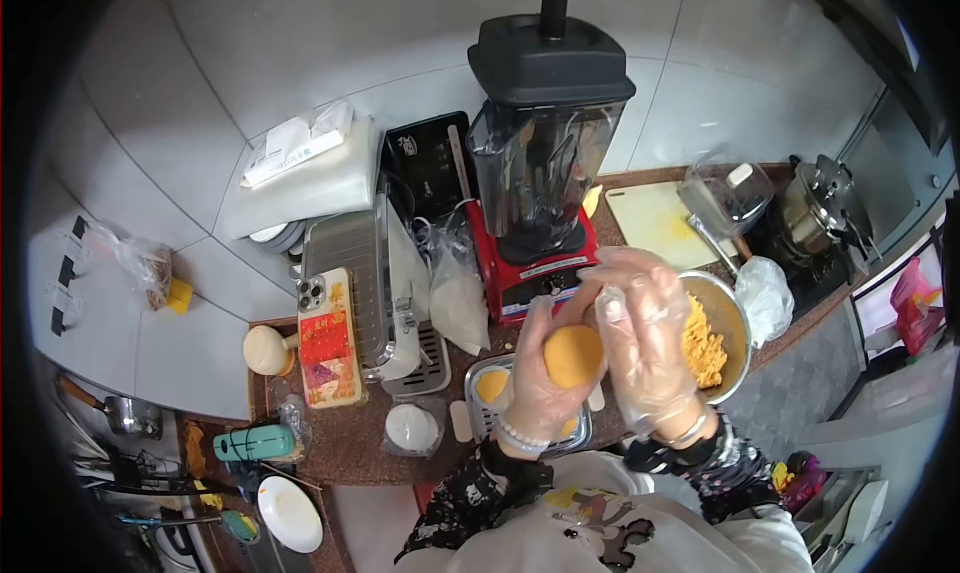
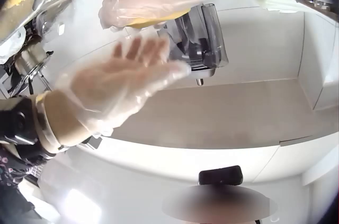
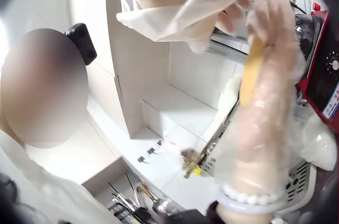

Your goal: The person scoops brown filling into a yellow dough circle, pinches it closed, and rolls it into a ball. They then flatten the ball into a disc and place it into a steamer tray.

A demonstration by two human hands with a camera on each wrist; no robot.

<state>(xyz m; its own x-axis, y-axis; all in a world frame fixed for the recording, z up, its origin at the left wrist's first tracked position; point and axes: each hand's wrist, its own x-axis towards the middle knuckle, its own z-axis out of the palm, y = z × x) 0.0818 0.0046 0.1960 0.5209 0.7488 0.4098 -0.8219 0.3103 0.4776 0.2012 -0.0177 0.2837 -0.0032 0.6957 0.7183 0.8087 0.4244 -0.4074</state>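
Note:
Both hands wear clear plastic gloves. On the palm of my left hand [image 1: 535, 393] lies a flat, round yellow-orange dough patty [image 1: 574, 357]; the patty shows edge-on in the right wrist view, where the left fingers look straight. My right hand [image 1: 650, 348] is held up just right of the patty, its fingers extended, with nothing in its grip. Beneath the hands stands a metal tray [image 1: 470, 378], partly hidden, with yellow patties [image 1: 491, 385] in it. Right of the hands is a metal bowl [image 1: 744, 338] of crumbly yellow-orange mixture [image 1: 703, 348].
A red-based blender [image 1: 540, 163] stands behind the hands. To the left are a phone [image 1: 328, 338], a metal-topped appliance [image 1: 345, 273], a bag of white powder [image 1: 458, 298] and a white container [image 1: 411, 428]. A cutting board [image 1: 650, 213] and a pot [image 1: 815, 213] sit back right.

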